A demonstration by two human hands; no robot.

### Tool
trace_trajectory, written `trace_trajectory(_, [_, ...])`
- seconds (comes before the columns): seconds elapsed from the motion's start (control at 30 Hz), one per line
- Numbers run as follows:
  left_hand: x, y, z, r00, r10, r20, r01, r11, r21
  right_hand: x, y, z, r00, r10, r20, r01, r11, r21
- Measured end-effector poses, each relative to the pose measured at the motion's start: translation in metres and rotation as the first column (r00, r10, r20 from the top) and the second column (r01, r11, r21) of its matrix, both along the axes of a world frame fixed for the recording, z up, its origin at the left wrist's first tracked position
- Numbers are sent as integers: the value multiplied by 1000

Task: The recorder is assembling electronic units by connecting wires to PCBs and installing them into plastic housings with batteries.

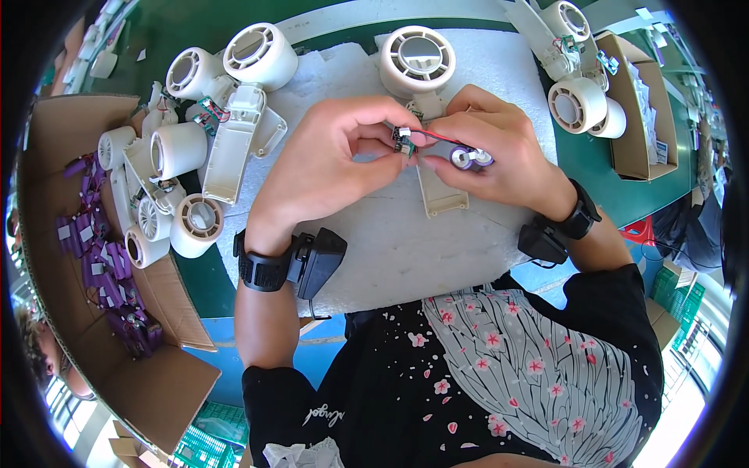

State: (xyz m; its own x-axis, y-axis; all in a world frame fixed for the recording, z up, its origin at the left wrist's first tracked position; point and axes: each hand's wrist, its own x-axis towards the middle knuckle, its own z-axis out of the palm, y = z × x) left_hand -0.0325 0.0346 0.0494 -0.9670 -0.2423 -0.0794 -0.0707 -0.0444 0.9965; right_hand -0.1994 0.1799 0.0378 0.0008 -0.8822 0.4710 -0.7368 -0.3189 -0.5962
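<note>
Over the white foam sheet [367,242], my left hand [324,160] pinches a small circuit board [403,142] between thumb and fingers. A white plug [405,132] sits at the board, with red and black wires [437,136] running from it to a purple battery pack [472,158]. My right hand [503,152] is closed around that pack, its fingertips close to the board and wires. Whether the plug is fully seated cannot be seen. Beneath and beyond both hands lies a cream handheld fan [419,62], its handle casing [443,191] partly covered by my fingers.
More cream fan bodies [261,58] with exposed boards crowd the left side. An open cardboard box [168,312] at left holds several purple battery packs [109,265]. At right are further fans [577,105] and a cardboard box [644,109] with white pieces. The table [343,15] is green.
</note>
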Motion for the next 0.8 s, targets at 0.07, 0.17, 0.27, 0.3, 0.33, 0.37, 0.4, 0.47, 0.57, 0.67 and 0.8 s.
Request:
trace_trajectory(0.07, [1,1,0,1000,3,5,-3,1000,16,-1,1,-2,999,-18,-30,16,998,-61])
trace_trajectory(0.17, [0,0,-1,1000,17,16,-17,998,57,-2,1,4,992,-48,-119,38,996,-80])
trace_trajectory(0.27, [-3,-3,-2,1000,10,24,-10,1000,-18,-1,1,5,982,-66,-178,49,994,-97])
trace_trajectory(0.3, [-4,-3,-2,1000,11,24,-11,1000,-19,-1,2,4,979,-71,-193,51,993,-103])
trace_trajectory(0.33, [-4,-2,-2,999,39,28,-39,999,9,-1,2,4,975,-75,-207,53,993,-109])
trace_trajectory(0.37, [-5,0,-2,997,66,33,-67,997,37,0,3,5,975,-74,-207,52,993,-110])
trace_trajectory(0.4, [-5,0,-1,995,93,38,-96,993,66,1,5,7,981,-74,-181,65,996,-55])
trace_trajectory(0.47, [-6,1,-2,994,103,32,-105,993,58,2,7,11,989,-76,-130,83,995,56])
trace_trajectory(0.57, [-5,1,-2,992,123,23,-124,991,46,3,8,8,994,-99,-47,102,992,77])
trace_trajectory(0.67, [-4,4,-2,988,155,3,-155,985,-78,4,6,10,994,-106,11,104,987,122])
trace_trajectory(0.8, [-4,6,-6,978,182,-104,-201,955,-219,6,4,11,994,-103,39,95,979,180])
